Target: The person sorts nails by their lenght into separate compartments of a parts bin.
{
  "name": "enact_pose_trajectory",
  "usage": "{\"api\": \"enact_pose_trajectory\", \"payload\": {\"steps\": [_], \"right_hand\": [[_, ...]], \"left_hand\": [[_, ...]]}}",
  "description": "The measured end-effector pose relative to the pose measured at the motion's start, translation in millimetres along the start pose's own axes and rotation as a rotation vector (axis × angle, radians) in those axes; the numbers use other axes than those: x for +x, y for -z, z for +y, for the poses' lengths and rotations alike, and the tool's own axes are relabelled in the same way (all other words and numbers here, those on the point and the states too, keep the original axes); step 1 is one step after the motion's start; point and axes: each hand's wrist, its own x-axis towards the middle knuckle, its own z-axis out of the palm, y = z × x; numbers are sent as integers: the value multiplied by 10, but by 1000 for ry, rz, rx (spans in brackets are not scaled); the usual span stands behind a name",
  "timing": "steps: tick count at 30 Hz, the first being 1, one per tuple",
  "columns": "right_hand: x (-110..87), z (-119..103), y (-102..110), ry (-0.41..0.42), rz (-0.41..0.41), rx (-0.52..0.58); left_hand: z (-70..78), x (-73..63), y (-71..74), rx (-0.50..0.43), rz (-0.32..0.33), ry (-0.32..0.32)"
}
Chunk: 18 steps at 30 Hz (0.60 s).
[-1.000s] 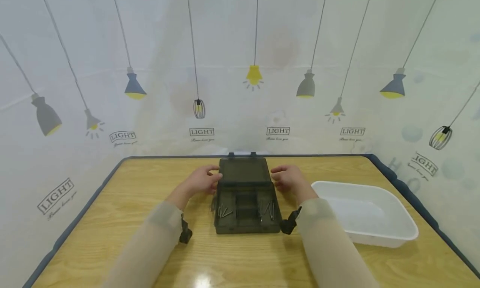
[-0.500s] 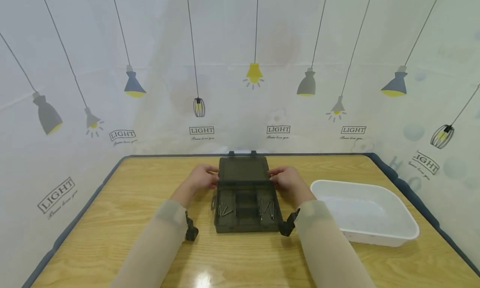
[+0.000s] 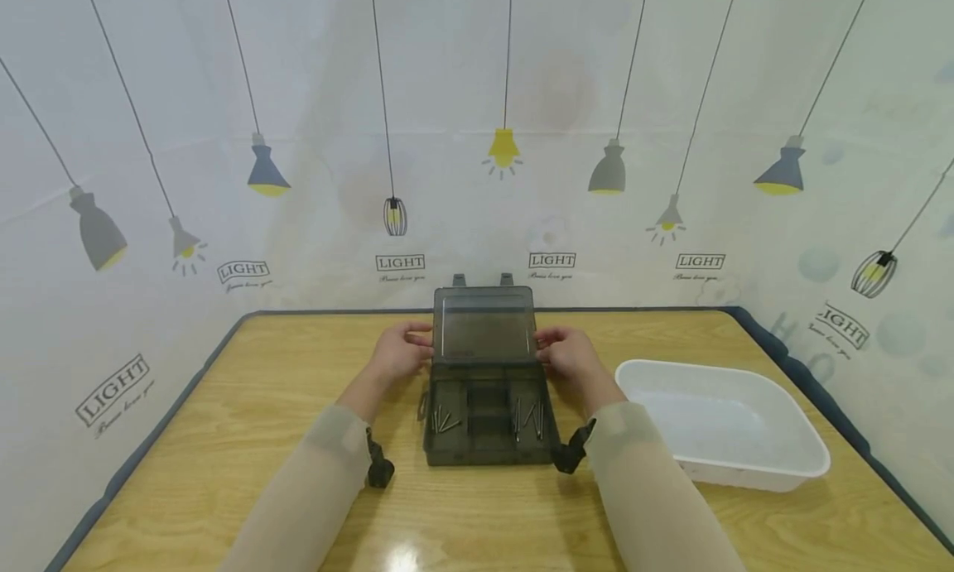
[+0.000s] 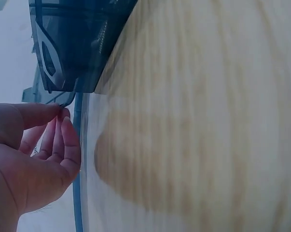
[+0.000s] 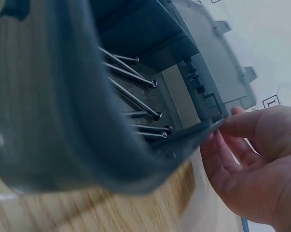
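Observation:
A dark translucent plastic storage case [image 3: 488, 456] lies on the table with its lid [image 3: 484, 328] raised and tilted back on the far side. My left hand [image 3: 400, 353] pinches the lid's left edge between thumb and fingertips, as the left wrist view also shows. At the opposite edge, my right hand [image 3: 572, 355] pinches the lid near the hinge. Thin metal nails with small round heads [image 5: 157, 115] lie in the case's side compartments, several on the right and a few [image 3: 447, 420] on the left. Smaller compartments run down the middle.
To the right, beside my right forearm, stands a white plastic tub [image 3: 745, 473]. The wooden table [image 3: 246, 439] ends at a dark edge in front of a pale cloth [image 3: 320, 141] printed with hanging lamps. A black camera mount [image 3: 380, 468] sits on each wrist.
The lid has tilted up from lying back flatter, and its two latches now stand higher against the cloth. Both hands have closed in from beside the lid to its edges.

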Motion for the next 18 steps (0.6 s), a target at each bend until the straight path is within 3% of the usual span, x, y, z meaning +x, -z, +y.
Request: {"api": "enact_pose_trajectory", "payload": {"steps": [4,18], "right_hand": [[-9,-27,12,19,3,64],[-62,-88,44,49,-28,99]], "left_hand": [[7,-6,-1,-27,16,-20],[3,-66,34,-63,48,-102]]}}
